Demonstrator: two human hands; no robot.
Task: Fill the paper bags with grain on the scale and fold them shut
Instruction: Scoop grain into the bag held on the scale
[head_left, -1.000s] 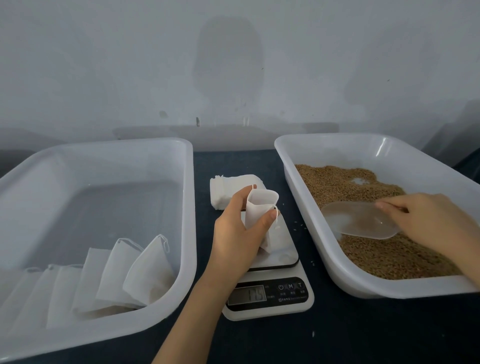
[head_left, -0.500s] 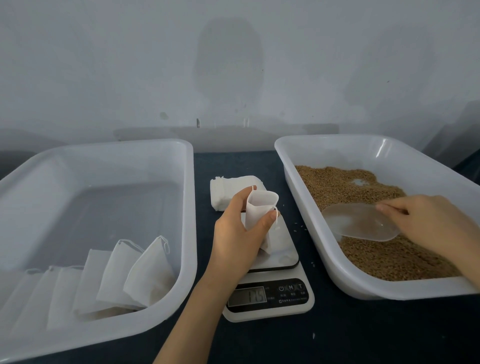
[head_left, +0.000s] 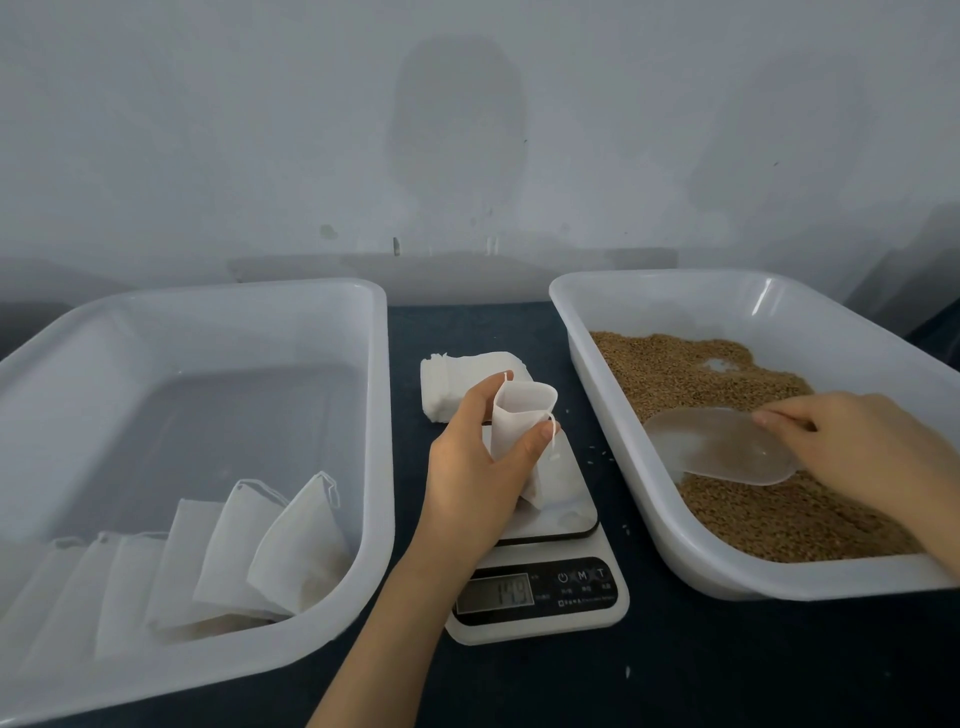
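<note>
Several filled bags (head_left: 291, 545) leaning in the left tub (head_left: 383, 395) look finished. The left hand (head_left: 472, 467) pinches an open bag (head_left: 519, 421) upright on the scale (head_left: 566, 587). The right hand (head_left: 852, 441) pinches the scoop (head_left: 722, 452) in the grain (head_left: 675, 369). Filling, folding and the far stack (head_left: 457, 384) remain.

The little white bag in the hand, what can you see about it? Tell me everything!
The small white paper bag looks thin, with creased sides. It stands upright, its mouth pulled open at the top. A thin white string dangles beside the mouth. The left hand grips it, fingers behind and thumb in front. Its bottom corner reaches down to the shiny plate of the white kitchen scale. What is inside cannot be seen.
</note>
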